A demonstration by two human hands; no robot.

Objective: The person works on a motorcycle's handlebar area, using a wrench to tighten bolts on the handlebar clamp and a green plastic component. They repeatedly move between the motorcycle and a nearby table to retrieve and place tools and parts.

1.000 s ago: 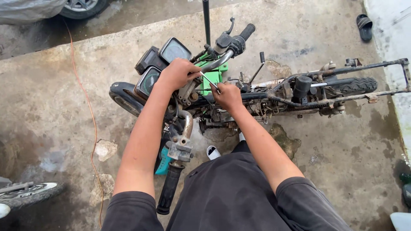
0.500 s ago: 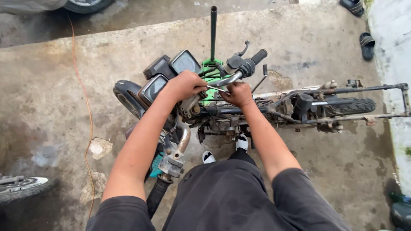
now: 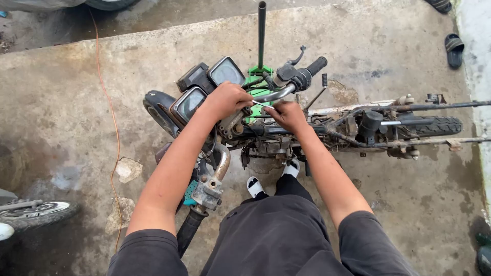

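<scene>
**Working at the handlebar of a stripped motorbike**

Leaning over a bare motorbike frame (image 3: pixel 307 128) that stands on the concrete floor (image 3: pixel 76 102), the person has both hands at the middle of the handlebar (image 3: pixel 276 93). The left hand (image 3: pixel 227 99) is clenched over the top of the steering column, just behind the two square gauges (image 3: pixel 204 87) — its grip is closed on the metal there, though what exactly lies under the palm is hidden. The right hand (image 3: pixel 288 115) sits just beside it, fingers pinched on a thin, light-coloured rod or wire (image 3: pixel 262 105) that runs between the two hands. A green part (image 3: pixel 255 82) of the bike shows under the bar, and a dark upright tube (image 3: pixel 262 30) rises beyond it.

The right end of the bar carries a black rubber handle (image 3: pixel 314 66) and a lever (image 3: pixel 299 53); the left end, with its own dark handle (image 3: pixel 189 230), points down toward the person's knee. The front tyre (image 3: pixel 156 110) lies to the left, the rear tyre (image 3: pixel 434 125) to the right. White sandals (image 3: pixel 255 186) show below the frame — an orange cord (image 3: pixel 110 133) trails across the floor, and dark slippers (image 3: pixel 452 48) lie at the far edge.
</scene>
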